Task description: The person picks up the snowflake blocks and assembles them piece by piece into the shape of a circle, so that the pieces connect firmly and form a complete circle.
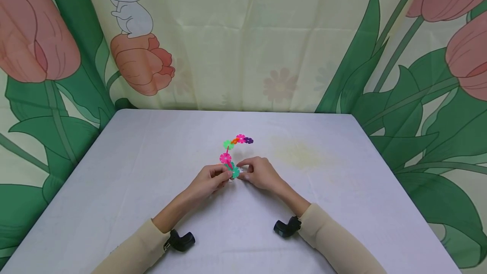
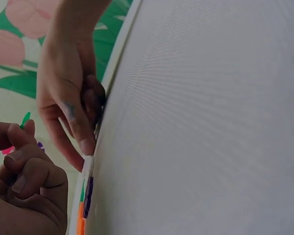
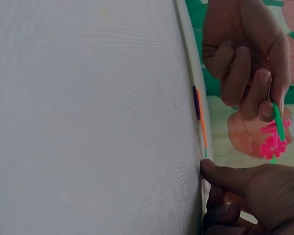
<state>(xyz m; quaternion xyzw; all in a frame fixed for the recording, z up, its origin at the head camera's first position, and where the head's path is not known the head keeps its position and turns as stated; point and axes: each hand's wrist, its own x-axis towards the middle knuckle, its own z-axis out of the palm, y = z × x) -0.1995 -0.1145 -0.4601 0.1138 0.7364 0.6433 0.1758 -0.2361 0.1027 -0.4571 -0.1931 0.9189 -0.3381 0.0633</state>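
A chain of notched plastic snowflake discs stands up from the table: pink disc point(image 1: 225, 158), light green disc point(image 1: 228, 144), dark purple disc point(image 1: 249, 141) at its far end. My left hand point(image 1: 213, 176) pinches the teal-green disc point(image 1: 235, 172) at the near end between thumb and forefinger. To its right, my right hand point(image 1: 262, 173) pinches a whitish disc point(image 2: 88, 165) low at the tabletop, mostly covered by the fingers. Beside that, edge-on in the wrist views, are another purple disc point(image 3: 196, 103) and an orange disc point(image 3: 203, 132). How these low discs join is unclear.
A white cloth covers the table point(image 1: 152, 138), with a pale yellowish stain point(image 1: 298, 153) to the right of the chain. Behind the table hangs a curtain point(image 1: 236, 54) printed with tulips and a white animal. Black wrist cameras point(image 1: 181, 241) sit at both cuffs.
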